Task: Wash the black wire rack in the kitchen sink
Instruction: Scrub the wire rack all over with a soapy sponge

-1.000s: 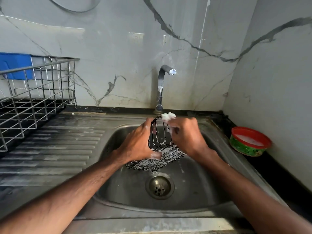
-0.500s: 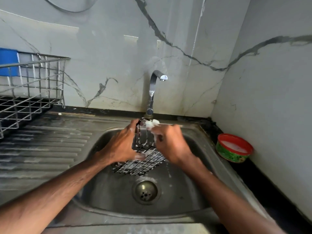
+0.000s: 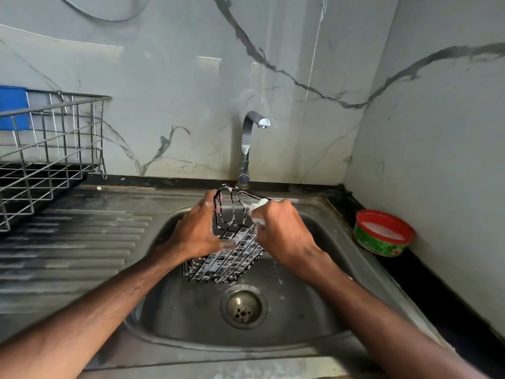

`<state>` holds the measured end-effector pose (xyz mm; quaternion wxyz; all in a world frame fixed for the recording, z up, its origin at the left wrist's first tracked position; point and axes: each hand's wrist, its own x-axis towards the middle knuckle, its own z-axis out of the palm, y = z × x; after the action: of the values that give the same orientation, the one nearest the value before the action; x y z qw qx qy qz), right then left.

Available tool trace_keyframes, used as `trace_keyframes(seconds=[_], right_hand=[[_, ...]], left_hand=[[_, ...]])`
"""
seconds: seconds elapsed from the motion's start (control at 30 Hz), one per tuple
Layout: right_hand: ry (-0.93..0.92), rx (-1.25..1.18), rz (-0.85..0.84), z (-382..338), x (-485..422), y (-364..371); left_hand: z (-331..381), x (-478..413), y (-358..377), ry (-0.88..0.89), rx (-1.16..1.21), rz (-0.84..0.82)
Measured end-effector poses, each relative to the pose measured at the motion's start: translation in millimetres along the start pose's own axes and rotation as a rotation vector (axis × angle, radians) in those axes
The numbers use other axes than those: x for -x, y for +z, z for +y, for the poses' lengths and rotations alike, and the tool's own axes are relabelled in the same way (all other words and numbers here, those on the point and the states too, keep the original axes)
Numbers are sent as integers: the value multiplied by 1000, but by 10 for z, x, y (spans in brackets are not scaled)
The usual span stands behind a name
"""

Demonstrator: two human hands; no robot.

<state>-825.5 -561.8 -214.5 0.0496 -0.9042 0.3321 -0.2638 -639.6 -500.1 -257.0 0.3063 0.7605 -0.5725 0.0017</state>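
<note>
The black wire rack [image 3: 229, 250], a small basket with a gridded floor and tall looped back wires, is held in the air just behind and above the round steel drain [image 3: 243, 310] of the stainless steel sink [image 3: 314, 318]. It is tilted, with its floor sloping down toward the drain and white suds across the grid.

The left hand [image 3: 196, 233] grips the rack's left side, fingers curled round the upright wires and thumb pressed on the grid. The right hand [image 3: 281, 233] is closed on a white sudsy scrubbing wad [image 3: 258, 207], pushing it against the top of the looped back wires. How its fingers lie beneath the wad cannot be made out.

The curved chrome tap [image 3: 247, 143] stands straight behind the drain, and no water is visible at its spout. A round green tub with a red rim [image 3: 382, 236], holding something white, sits on the dark counter to the right of the drain. A steel wire dish drainer [image 3: 49, 149] stands far to its left.

The likeliest trouble is slip. One soapy hand carries the whole rack, so a hard scrub on the top loops could twist it out of that grip and drop it onto the basin. The wad could also catch on a wire end and tear. Some joints in the grid may go unscrubbed — the left hand covers part of them.
</note>
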Motion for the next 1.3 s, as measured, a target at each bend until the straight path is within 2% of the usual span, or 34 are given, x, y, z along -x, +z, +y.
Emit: trace_keyframes(seconds=[0.33,0.5,0.63,0.77,0.87,0.93,1.0,1.17,1.3], right_hand=[[111,33,88,188,-4,-37],[184,37,22,423,-29,35],[303,-61,47,519,-115,98],[411,-70,-91,695,-51,23],[457,-207,12,820,-100,-91],[418,-337,108,800,-151,-139],[367,-481,108,728,-172,-168],[198,-340,-50,564,-146,-194],[100,-459,-197,551,-139,-170]], left_hand=[[2,-3,-1,-37,11,17],[17,7,5,-17,6,27],[30,7,28,-13,17,29],[-18,4,-23,-30,40,-15],[7,25,-85,12,46,-58],[33,46,-123,49,37,-107],[79,67,-170,84,25,-155],[155,111,-225,156,-21,-230],[42,75,-183,176,-108,-215]])
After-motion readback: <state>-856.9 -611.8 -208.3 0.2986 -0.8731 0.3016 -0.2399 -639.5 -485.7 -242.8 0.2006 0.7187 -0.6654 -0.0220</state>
